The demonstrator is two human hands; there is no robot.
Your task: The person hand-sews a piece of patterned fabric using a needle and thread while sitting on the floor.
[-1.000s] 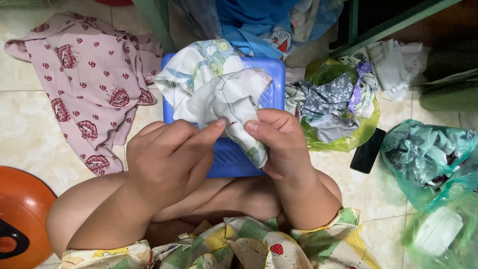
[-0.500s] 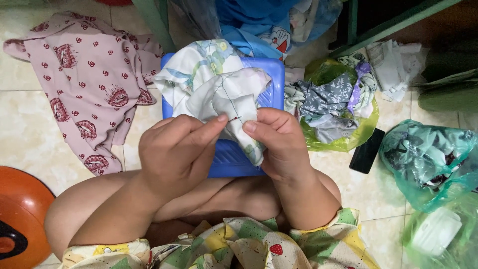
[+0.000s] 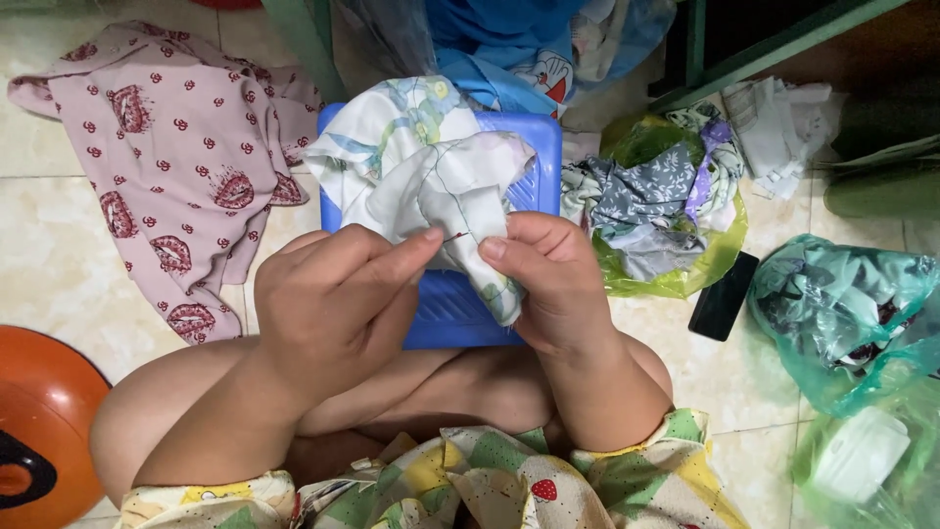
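Observation:
A white cloth with a pale blue and green flower print (image 3: 431, 167) is bunched over a blue plastic stool (image 3: 460, 309). My right hand (image 3: 553, 279) pinches the cloth's lower fold between thumb and fingers. My left hand (image 3: 333, 304) pinches a thin needle with red thread (image 3: 456, 235) at the cloth, fingertips almost touching those of the right hand. A thin thread runs up across the cloth.
A pink patterned garment (image 3: 171, 157) lies on the tiled floor at left. An orange round object (image 3: 39, 431) sits at lower left. A yellow-green bag of fabric scraps (image 3: 666, 211), a black phone (image 3: 723, 296) and green bags (image 3: 842, 313) lie at right. Blue cloth (image 3: 509, 39) is behind the stool.
My left hand shifted slightly right toward the cloth and then back a little, still pinching the needle. The right hand and cloth stayed nearly still.

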